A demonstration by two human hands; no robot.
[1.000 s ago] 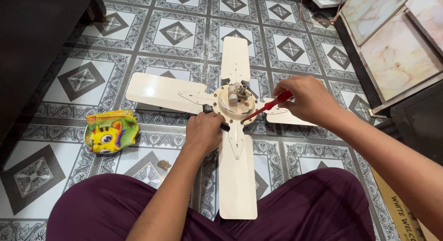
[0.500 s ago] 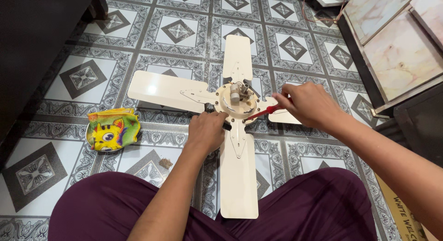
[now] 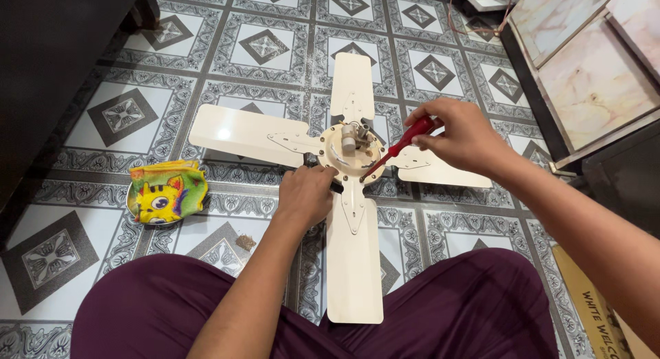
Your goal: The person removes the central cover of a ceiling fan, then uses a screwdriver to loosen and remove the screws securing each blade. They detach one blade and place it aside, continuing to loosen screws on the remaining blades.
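Bare forearms, dark maroon trousers

Both arms are uncovered to the picture's edge, with no sleeves, rings or watch showing; the left hand (image 3: 306,194) and right hand (image 3: 462,135) are bare; smooth plum-coloured cloth covers both legs.

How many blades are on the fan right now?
4, all on the hub: far blade, left blade, right blade, and near blade between the person's knees. None looks hidden.

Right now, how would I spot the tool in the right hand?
Find the cream four-bladed ceiling fan lying on the patterned floor tiles. At its round hub, the right hand holds a screwdriver; its red handle is the only red thing there.
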